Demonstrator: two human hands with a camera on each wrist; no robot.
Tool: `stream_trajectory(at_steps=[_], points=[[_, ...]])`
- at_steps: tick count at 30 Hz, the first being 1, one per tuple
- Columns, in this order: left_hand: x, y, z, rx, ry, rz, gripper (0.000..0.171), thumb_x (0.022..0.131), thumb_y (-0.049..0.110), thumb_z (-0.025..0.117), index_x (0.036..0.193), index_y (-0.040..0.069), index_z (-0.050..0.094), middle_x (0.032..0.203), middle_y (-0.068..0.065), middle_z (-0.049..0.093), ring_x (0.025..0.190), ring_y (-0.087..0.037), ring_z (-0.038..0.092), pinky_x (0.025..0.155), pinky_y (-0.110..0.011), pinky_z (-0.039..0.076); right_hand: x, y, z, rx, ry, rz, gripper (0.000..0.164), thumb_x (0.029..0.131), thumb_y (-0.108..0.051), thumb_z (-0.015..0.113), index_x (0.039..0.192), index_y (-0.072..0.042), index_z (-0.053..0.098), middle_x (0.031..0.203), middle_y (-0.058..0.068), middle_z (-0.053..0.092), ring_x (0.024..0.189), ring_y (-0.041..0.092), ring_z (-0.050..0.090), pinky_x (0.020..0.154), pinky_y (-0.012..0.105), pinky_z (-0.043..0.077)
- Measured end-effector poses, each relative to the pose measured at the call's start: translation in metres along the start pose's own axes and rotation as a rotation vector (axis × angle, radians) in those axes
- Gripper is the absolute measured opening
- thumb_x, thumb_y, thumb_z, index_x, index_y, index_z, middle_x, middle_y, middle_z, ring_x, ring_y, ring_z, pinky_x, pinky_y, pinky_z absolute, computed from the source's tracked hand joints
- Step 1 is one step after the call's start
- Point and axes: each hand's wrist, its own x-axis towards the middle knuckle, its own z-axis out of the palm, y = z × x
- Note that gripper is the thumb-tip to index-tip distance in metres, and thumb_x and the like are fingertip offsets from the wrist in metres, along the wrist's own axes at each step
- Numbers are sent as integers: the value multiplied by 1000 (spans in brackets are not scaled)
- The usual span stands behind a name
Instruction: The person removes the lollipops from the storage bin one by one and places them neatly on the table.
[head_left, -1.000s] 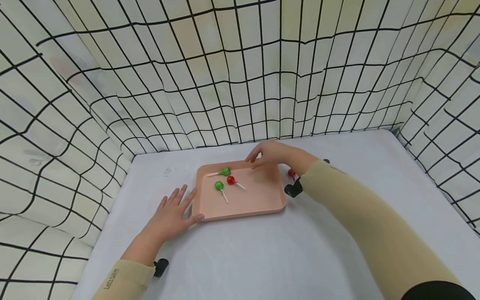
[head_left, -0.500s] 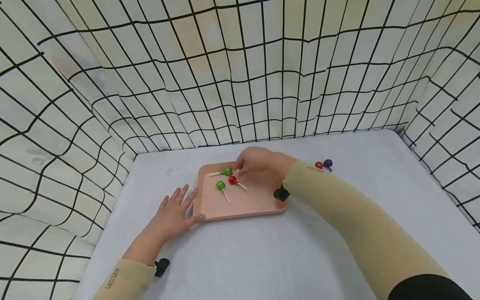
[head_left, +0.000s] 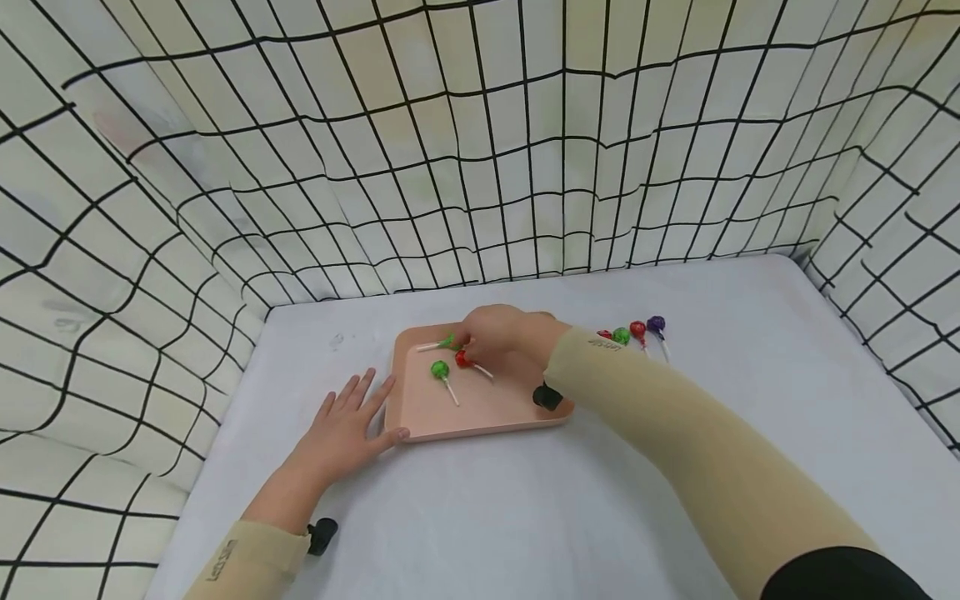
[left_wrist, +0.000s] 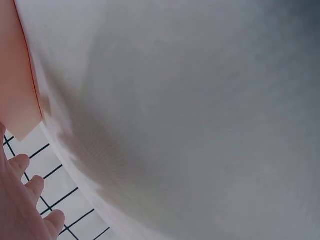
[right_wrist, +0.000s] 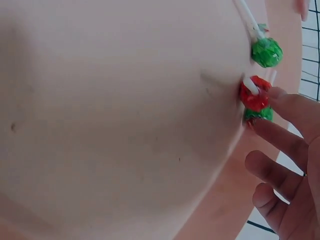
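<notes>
A pink tray [head_left: 517, 423] holds two green lollipops and a red lollipop [head_left: 461, 359]. My right hand [head_left: 491, 333] is over its far part, with thumb and index finger at the head of the far green lollipop [head_left: 447, 340], which they partly cover and seem to pinch. In the right wrist view the red lollipop [right_wrist: 255, 94] sits in front of that green lollipop [right_wrist: 262, 114], close to the thumb. The nearer green lollipop [head_left: 439, 370] lies apart, its stick pointing toward me. With fingers spread, my left hand [head_left: 343, 435] rests against the tray's left edge.
Right of the tray on the white table [head_left: 525, 517] lie several lollipops in a row, including a purple lollipop [head_left: 656, 323], a red one and a green one; my right sleeve [head_left: 675, 433] partly hides them. A black-gridded white curtain [head_left: 495, 167] surrounds the table's back and sides.
My right hand has come left and slightly nearer, from the tray's far edge to the far green lollipop. More lollipops show beyond the sleeve. The left hand stays put.
</notes>
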Motion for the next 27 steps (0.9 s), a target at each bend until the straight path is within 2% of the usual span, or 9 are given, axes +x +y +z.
stream_trajectory(at_steps=[4, 8, 11, 16, 21, 27], points=[[0, -1, -1, -2, -4, 1, 94, 89, 73, 50, 159, 18, 22, 164, -19, 13, 149, -42, 9, 117, -65, 8, 3, -1, 3, -56, -20, -52, 29, 99, -21, 59, 125, -25, 71, 117, -10, 64, 101, 12, 54, 94, 26, 45], [0, -2, -2, -13, 8, 18, 95, 88, 75, 48, 159, 19, 22, 164, -18, 13, 149, -42, 10, 117, -65, 8, 5, -2, 5, -93, -36, -82, 22, 99, -20, 59, 117, -23, 73, 104, -9, 64, 95, 12, 54, 86, 24, 46], [-1, -1, -2, -28, 10, 28, 95, 87, 77, 47, 160, 20, 22, 164, -18, 13, 149, -42, 11, 116, -66, 9, 5, -4, 5, -111, -46, -72, 20, 99, -21, 60, 115, -23, 72, 101, -8, 63, 92, 12, 54, 84, 24, 46], [-1, -1, -3, -30, 11, 24, 94, 88, 74, 50, 159, 19, 22, 164, -19, 13, 149, -44, 11, 116, -67, 9, 6, -6, 5, -136, -40, -51, 25, 98, -25, 64, 122, -22, 71, 107, -7, 65, 91, 11, 55, 85, 25, 47], [1, -2, 0, -21, 16, 20, 94, 88, 73, 51, 160, 20, 22, 164, -19, 13, 149, -43, 10, 116, -66, 9, 4, -3, 6, -124, -46, -40, 27, 97, -25, 65, 123, -22, 71, 110, -7, 65, 93, 10, 56, 87, 25, 47], [2, 0, 1, -20, 8, 20, 96, 87, 76, 48, 160, 19, 22, 164, -19, 13, 149, -43, 11, 116, -66, 8, -1, 3, 6, -23, -40, -17, 21, 96, -20, 65, 115, -24, 74, 106, -8, 63, 98, 12, 53, 86, 24, 46]])
